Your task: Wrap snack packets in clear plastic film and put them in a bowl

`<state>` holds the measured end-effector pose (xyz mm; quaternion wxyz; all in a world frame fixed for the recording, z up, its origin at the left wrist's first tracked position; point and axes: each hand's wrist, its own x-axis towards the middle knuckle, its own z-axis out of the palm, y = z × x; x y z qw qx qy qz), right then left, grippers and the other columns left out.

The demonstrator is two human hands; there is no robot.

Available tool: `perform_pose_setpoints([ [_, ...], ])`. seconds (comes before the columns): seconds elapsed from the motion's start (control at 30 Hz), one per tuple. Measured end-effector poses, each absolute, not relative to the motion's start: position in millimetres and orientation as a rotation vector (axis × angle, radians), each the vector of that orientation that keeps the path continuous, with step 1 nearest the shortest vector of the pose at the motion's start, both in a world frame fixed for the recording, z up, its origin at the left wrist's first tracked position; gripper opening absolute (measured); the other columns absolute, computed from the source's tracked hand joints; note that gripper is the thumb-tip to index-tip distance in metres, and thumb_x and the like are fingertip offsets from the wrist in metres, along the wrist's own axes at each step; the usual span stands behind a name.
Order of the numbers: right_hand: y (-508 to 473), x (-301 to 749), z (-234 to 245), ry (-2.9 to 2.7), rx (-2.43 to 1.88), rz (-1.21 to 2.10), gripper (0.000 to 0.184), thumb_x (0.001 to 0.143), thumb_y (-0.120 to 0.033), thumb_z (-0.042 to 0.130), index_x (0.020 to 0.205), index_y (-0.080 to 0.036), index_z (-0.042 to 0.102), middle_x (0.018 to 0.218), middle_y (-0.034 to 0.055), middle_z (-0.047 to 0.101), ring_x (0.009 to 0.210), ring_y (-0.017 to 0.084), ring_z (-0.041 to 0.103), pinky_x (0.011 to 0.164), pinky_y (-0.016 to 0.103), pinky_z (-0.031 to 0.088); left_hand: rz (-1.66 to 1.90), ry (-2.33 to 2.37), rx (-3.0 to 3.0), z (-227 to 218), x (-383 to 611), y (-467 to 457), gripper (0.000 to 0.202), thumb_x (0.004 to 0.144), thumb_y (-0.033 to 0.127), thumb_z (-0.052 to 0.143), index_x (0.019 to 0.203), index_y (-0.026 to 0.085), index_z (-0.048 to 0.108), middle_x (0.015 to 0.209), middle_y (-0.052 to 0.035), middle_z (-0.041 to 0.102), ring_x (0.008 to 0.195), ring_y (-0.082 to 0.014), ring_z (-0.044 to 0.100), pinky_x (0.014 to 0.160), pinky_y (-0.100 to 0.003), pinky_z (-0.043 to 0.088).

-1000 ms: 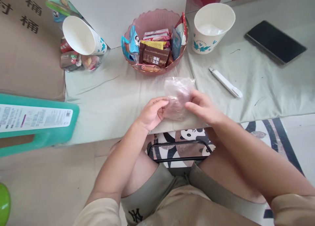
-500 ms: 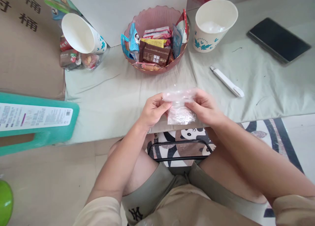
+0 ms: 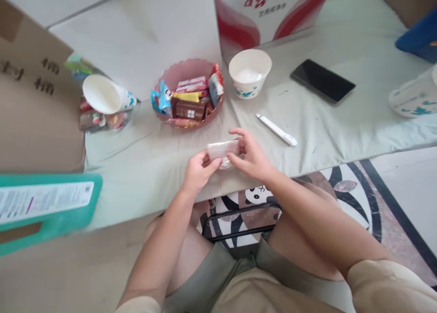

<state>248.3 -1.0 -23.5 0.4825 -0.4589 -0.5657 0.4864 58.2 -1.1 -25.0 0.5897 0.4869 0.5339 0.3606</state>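
Note:
Low over the cloth's front edge, my left hand (image 3: pixel 198 171) pinches a small folded piece of clear plastic film (image 3: pixel 221 150) between thumb and fingers. My right hand (image 3: pixel 251 157) grips its right end, thumb in front, with the index finger raised off it. A white utility knife (image 3: pixel 276 130) lies right of my right hand. Beyond my hands stands a pink scalloped bowl (image 3: pixel 188 69) of wrapped snacks. Beside it is a white paper cup (image 3: pixel 247 93) with blue leaves and something pale and clear inside.
A phone (image 3: pixel 322 81) lies at right. Another paper cup (image 3: pixel 414 94) stands at the right edge, near a blue object (image 3: pixel 418 37). At left, a tipped paper cup (image 3: pixel 112 97) rests by snack packets (image 3: pixel 92 121). A teal container (image 3: pixel 73 222) and cardboard box (image 3: pixel 44 135) stand nearer left.
The plastic is folded smaller; its crinkled lower part no longer hangs down. My right index finger has lifted from it. The camera view has shifted, showing more of the table's right side.

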Motion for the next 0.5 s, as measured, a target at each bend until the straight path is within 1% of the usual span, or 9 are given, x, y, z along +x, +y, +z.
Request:
perform_pose_setpoints([
  [0.07,4.1,254.1,-19.5,-1.311,-1.109,1.107,0.045,0.084,-0.028,0.062,0.126,-0.024,0.047,0.091,0.0005,0.066,0.077,0.015,0.062,0.073,0.033,0.050,0.969,1.384,1.219,-17.5,57.4,0.1,0.037,0.070,0.046,0.084,0.087,0.016,0.067,0.081,-0.0028,0.072,0.070,-0.0144,0.064,0.069,-0.026,0.052],
  [0.13,10.2,262.9,-13.5,-1.197,-1.123,1.072,0.037,0.089,-0.029,0.058,0.123,-0.025,0.046,0.099,0.0029,0.068,0.085,0.016,0.066,0.080,0.036,0.052,1.115,1.480,1.383,3.2,59.9,10.3,0.030,0.069,0.040,0.083,0.077,0.018,0.064,0.070,0.0019,0.066,0.062,-0.0116,0.057,0.061,-0.024,0.046],
  [0.2,15.2,273.0,-7.2,-1.084,-1.129,1.046,0.031,0.091,-0.027,0.054,0.121,-0.026,0.045,0.092,0.0012,0.066,0.083,0.017,0.065,0.080,0.036,0.052,1.256,1.535,1.672,35.7,74.2,32.0,0.025,0.066,0.027,0.081,0.066,0.020,0.057,0.058,0.0069,0.055,0.053,-0.0090,0.044,0.052,-0.022,0.034],
  [0.27,17.8,282.9,-2.0,-1.015,-1.107,1.011,0.030,0.092,-0.024,0.053,0.120,-0.026,0.044,0.084,-0.0011,0.062,0.079,0.016,0.063,0.079,0.036,0.052,1.301,1.483,1.964,70.3,102.9,65.6,0.030,0.067,0.011,0.077,0.058,0.021,0.049,0.054,0.0085,0.045,0.053,-0.0092,0.035,0.052,-0.023,0.027],
  [0.3,18.5,287.5,0.0,-0.992,-1.102,0.995,0.029,0.092,-0.023,0.052,0.120,-0.026,0.044,0.082,-0.0018,0.060,0.077,0.016,0.061,0.079,0.036,0.051,1.287,1.432,2.057,84.4,121.2,86.7,0.034,0.071,0.005,0.073,0.057,0.021,0.047,0.055,0.0083,0.044,0.056,-0.0094,0.033,0.056,-0.022,0.028],
  [0.37,19.4,295.6,2.9,-0.954,-1.119,0.980,0.027,0.093,-0.022,0.052,0.118,-0.027,0.045,0.079,-0.0026,0.057,0.075,0.016,0.059,0.078,0.036,0.051,1.131,1.307,2.249,100.0,160.1,134.8,0.040,0.067,-0.010,0.070,0.055,0.018,0.045,0.055,0.0097,0.040,0.058,-0.0081,0.028,0.061,-0.020,0.023],
  [0.4,19.9,299.0,3.9,-0.936,-1.137,0.977,0.026,0.093,-0.023,0.051,0.118,-0.027,0.045,0.079,-0.0027,0.055,0.074,0.016,0.059,0.078,0.036,0.051,0.940,1.289,2.286,100.8,178.4,159.8,0.039,0.067,-0.017,0.066,0.056,0.017,0.049,0.057,0.0099,0.042,0.061,-0.0081,0.028,0.062,-0.018,0.021],
  [0.43,20.6,301.8,4.6,-0.919,-1.155,0.974,0.024,0.094,-0.024,0.051,0.118,-0.027,0.044,0.079,-0.0027,0.054,0.073,0.016,0.059,0.078,0.035,0.051,0.790,1.351,2.254,97.5,194.9,183.6,0.040,0.065,-0.022,0.063,0.055,0.015,0.050,0.055,0.0104,0.039,0.061,-0.0083,0.027,0.061,-0.018,0.016],
  [0.5,22.0,305.9,5.7,-0.896,-1.183,0.973,0.023,0.096,-0.025,0.050,0.118,-0.027,0.044,0.079,-0.0025,0.053,0.073,0.016,0.059,0.077,0.035,0.052,0.576,1.519,2.133,83.8,220.3,223.5,0.042,0.063,-0.029,0.056,0.052,0.011,0.052,0.054,0.0101,0.032,0.061,-0.0094,0.020,0.059,-0.016,0.012],
])
